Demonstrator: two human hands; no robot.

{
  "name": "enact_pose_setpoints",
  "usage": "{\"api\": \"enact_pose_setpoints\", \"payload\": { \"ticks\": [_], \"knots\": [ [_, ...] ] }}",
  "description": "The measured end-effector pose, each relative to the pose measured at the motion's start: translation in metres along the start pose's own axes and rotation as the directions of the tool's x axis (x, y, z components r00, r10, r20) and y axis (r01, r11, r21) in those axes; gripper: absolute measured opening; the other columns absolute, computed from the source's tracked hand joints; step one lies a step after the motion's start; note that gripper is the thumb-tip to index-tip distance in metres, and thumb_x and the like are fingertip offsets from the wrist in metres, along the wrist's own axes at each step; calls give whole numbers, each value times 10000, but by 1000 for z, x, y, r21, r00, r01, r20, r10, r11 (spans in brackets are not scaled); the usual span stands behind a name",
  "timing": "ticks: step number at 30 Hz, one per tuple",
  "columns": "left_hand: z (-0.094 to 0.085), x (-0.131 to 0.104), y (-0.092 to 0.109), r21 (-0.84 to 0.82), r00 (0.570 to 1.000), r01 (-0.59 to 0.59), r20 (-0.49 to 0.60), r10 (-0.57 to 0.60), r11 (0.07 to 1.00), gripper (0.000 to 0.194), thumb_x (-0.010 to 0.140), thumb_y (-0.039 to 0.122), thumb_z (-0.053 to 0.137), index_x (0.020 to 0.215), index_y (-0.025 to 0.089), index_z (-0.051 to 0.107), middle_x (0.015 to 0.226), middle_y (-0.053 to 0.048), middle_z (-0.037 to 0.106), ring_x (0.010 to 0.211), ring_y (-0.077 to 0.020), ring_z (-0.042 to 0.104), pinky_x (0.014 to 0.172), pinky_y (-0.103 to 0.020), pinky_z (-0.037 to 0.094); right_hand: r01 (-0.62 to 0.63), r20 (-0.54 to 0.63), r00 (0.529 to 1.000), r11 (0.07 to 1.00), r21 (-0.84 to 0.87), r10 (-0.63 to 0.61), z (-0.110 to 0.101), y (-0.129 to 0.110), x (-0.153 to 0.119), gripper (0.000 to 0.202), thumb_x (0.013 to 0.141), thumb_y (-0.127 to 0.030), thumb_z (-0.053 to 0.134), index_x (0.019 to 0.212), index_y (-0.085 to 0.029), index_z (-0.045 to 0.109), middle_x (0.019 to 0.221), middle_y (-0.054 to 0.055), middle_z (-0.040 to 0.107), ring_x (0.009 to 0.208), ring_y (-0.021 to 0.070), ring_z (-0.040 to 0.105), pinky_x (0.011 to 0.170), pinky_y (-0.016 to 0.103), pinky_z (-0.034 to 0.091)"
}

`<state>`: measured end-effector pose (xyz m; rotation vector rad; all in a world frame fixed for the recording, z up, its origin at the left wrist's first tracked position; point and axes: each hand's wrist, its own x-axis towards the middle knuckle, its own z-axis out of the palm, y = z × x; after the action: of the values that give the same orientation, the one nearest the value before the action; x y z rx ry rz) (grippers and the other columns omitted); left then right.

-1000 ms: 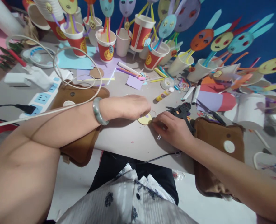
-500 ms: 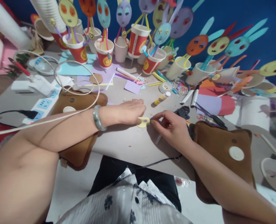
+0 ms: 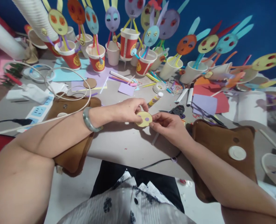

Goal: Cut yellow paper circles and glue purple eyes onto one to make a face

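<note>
Between my hands is a small yellow paper disc [image 3: 144,123] with a purple spot on it, tilted up so its face shows. My left hand [image 3: 130,110], with a green bangle above the wrist, pinches the disc's left side between thumb and fingers. At its right edge, my right hand [image 3: 167,124] holds the disc with thumb and forefinger together. A glue stick [image 3: 155,99] with a white cap stands just beyond my hands. Black-handled scissors [image 3: 176,111] lie behind my right hand.
Paper cups [image 3: 95,57] holding paper rabbit figures line the back. Brown cushion-like pads [image 3: 222,155] lie on both sides. A power strip [image 3: 40,110] with a looping white cable is at left. Markers [image 3: 189,95], a purple paper piece [image 3: 126,89] and coloured sheets lie across the table.
The yellow disc has turned up, showing more of its face and the purple spot. The fingers of my left hand have shifted around its edge. The whole view has shifted slightly.
</note>
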<state>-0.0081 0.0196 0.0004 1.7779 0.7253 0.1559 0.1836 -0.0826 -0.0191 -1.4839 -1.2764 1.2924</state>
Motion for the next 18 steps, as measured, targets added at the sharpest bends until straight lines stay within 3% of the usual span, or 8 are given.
{"api": "enact_pose_setpoints", "payload": {
  "ticks": [6,15,18],
  "knots": [
    [-1,0,5,-178,999,6,40,1,984,447,670,24,653,1093,142,566,618,71,586,499,-87,526,475,-192,377,13,-35,999,991,130,-9,1,3,3,335,726,-442,843,673,-190,629,577,-46,551,506,74,422,504,232,364],
    [0,1,3,-251,997,-38,62,56,967,442,674,26,682,1092,129,584,600,83,564,476,-58,488,482,-176,353,-12,9,1000,972,235,10,2,4,2,315,686,-393,876,706,-182,643,597,-47,548,485,63,375,467,235,283],
    [0,3,2,-301,994,-92,25,104,949,426,662,35,695,1066,122,590,673,52,604,558,-69,544,541,-191,406,-54,17,999,956,289,51,3,3,3,341,673,-391,882,685,-181,615,571,-55,515,463,50,335,453,231,237]
  ]
}}
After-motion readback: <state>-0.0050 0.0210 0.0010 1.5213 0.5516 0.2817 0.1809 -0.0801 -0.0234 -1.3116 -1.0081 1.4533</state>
